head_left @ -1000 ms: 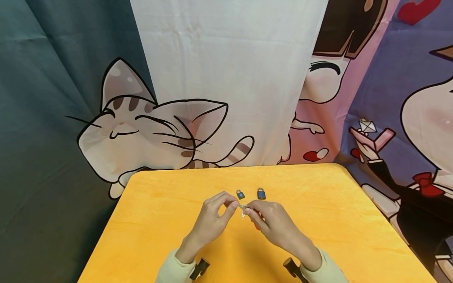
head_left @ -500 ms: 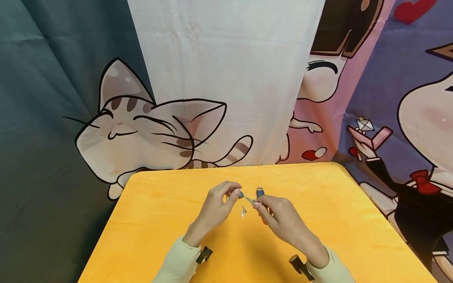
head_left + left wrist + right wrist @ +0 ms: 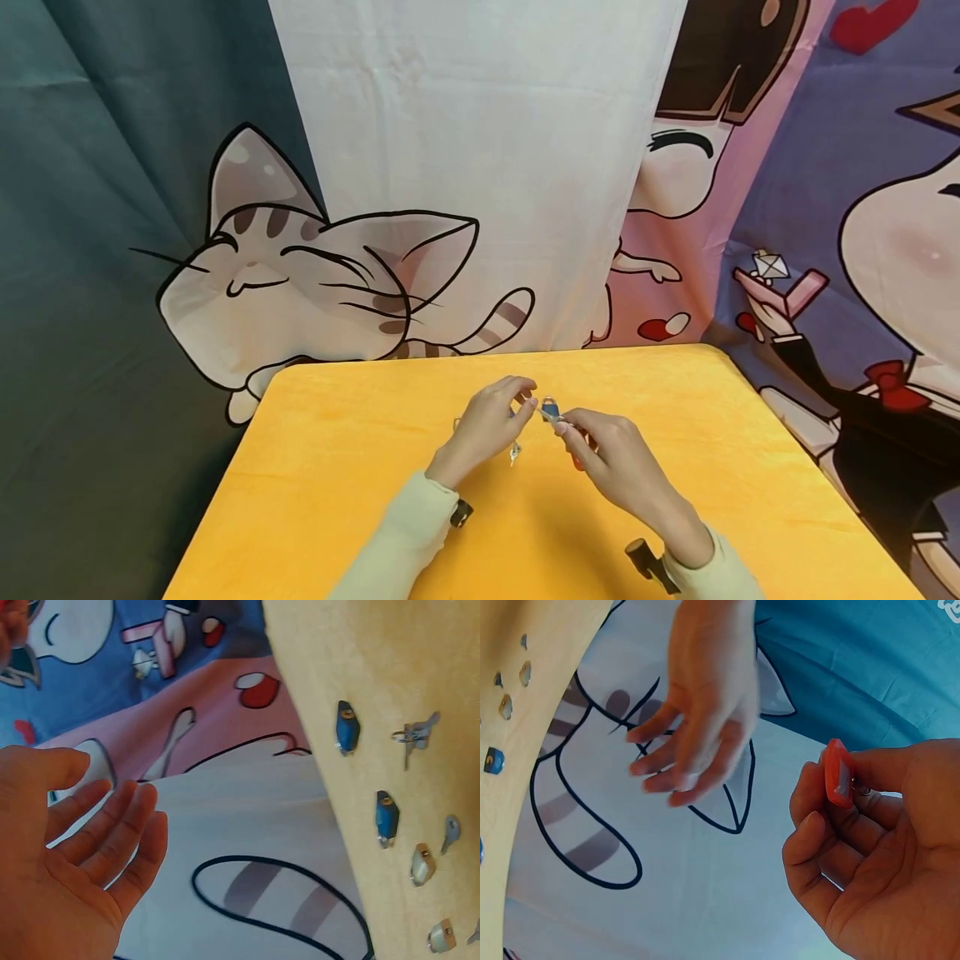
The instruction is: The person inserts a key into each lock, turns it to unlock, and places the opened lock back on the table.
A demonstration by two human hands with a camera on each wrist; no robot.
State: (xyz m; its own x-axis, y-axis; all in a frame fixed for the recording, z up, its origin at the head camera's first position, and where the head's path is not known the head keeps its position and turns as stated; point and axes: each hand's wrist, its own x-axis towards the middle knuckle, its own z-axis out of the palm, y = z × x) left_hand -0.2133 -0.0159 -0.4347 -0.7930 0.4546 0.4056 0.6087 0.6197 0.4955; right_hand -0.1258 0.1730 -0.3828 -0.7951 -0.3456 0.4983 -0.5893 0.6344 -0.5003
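My right hand (image 3: 618, 454) pinches a silver key (image 3: 552, 417) with a red key tag (image 3: 839, 774) hanging from it; a small metal ring shows by the tag. My left hand (image 3: 90, 847) is empty, its fingers apart and gently bent, and reaches close to the key's tip in the head view. Just beyond the hands a blue padlock (image 3: 551, 407) lies on the table. A second blue padlock (image 3: 387, 819) shows in the left wrist view; the left hand mostly covers it in the head view. Loose keys (image 3: 515, 452) lie below the left hand.
The yellow table (image 3: 315, 467) carries two silvery padlocks (image 3: 423, 864) and a single key (image 3: 451, 832) near the blue ones. Cloth backdrops with a printed cat (image 3: 300, 308) stand right behind the table's far edge.
Both hands have moved right across the table. The left fingers met the key a second ago and now stand apart from it; the loose keys below have come into view.
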